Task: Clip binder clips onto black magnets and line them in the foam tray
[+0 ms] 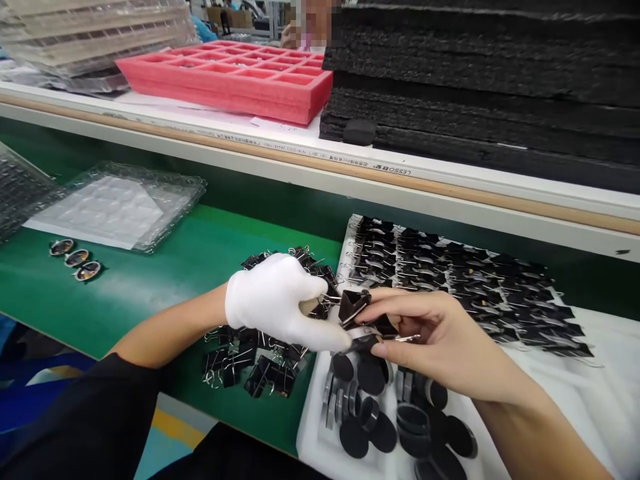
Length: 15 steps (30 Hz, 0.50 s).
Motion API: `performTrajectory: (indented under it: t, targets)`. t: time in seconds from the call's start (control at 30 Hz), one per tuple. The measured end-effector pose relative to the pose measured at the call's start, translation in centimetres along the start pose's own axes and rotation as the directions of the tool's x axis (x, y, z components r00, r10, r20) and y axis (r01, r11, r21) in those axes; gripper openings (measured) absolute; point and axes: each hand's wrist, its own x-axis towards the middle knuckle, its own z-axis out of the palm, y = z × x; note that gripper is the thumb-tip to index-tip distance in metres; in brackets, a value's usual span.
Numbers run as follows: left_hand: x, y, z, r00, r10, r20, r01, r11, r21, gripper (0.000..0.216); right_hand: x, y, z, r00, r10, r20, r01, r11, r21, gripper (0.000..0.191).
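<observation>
My left hand point(280, 303), in a white glove, is closed in a pinch over a heap of black binder clips point(260, 367) on the green table. My right hand point(440, 337), bare, meets it from the right and pinches a black binder clip point(354, 305) together with a small round part point(364, 341). Both hands touch at the clip, above several black round discs point(370, 407) lying on a white sheet point(600, 387).
Rows of clipped parts point(465, 280) fill the white sheet behind my hands. Three small oval parts point(76, 258) and clear blister trays point(120, 207) lie at the left. A raised shelf holds a pink foam tray point(235, 77) and stacked black foam point(480, 80). Another person stands beyond.
</observation>
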Motion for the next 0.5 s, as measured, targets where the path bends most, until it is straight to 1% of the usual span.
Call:
performTrajectory:
  t: [0.17, 0.33, 0.4, 0.5]
  targets:
    - [-0.3, -0.1, 0.2, 0.999, 0.018, -0.033, -0.019, 1.000, -0.011, 0.061, 0.3, 0.0, 0.0, 1.000, 0.000, 0.029, 0.000, 1.000, -0.002, 0.017]
    - [-0.2, -0.3, 1.0, 0.997, 0.065, -0.052, -0.072, 0.988, -0.135, 0.055, 0.5, 0.7, 0.1, 1.000, 0.000, 0.031, 0.000, 1.000, 0.003, 0.017]
    - [-0.2, -0.3, 1.1, 0.997, 0.064, -0.051, -0.071, 0.985, -0.155, 0.052, 0.3, 0.9, -0.1, 1.000, 0.015, 0.023, -0.015, 1.000, 0.007, 0.017]
    - [-0.1, -0.3, 0.8, 0.997, 0.036, -0.064, -0.045, 0.990, -0.132, 0.049, -0.2, 1.1, -0.8, 0.999, 0.050, 0.012, -0.050, 0.998, 0.037, 0.020]
